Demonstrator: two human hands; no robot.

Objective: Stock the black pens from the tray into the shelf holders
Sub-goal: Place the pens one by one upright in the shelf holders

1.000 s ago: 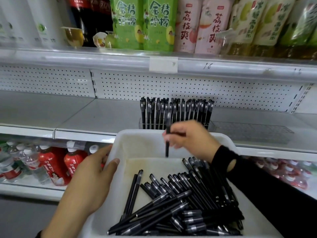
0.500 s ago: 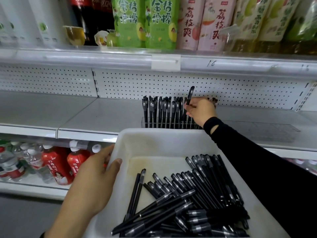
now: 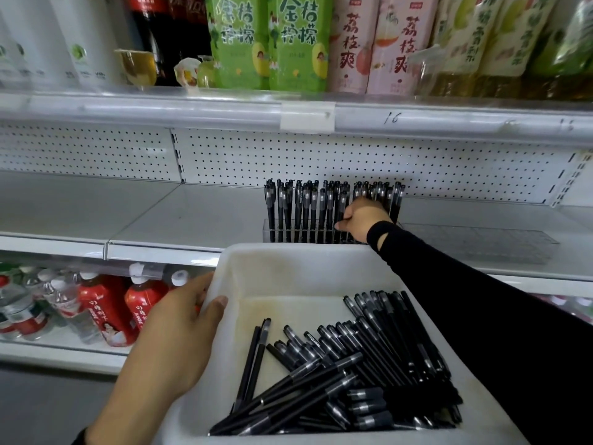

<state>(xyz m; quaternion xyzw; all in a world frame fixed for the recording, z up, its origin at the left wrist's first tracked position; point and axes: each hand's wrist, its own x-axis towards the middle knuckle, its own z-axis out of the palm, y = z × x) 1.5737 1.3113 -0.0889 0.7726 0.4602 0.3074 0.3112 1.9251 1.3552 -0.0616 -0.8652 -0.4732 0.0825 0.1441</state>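
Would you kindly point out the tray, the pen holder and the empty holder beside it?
tray [image 3: 288, 274]: head view, bare back wall.
pen holder [image 3: 267, 229]: head view, clear left end.
empty holder [image 3: 481, 244]: head view, its clear top.

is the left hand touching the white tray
Touching. The head view shows the left hand gripping the tray, its thumb hooked over the left rim with no gap.

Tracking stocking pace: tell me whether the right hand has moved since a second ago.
Yes. The right hand went from over the white tray forward to the clear holder on the shelf.
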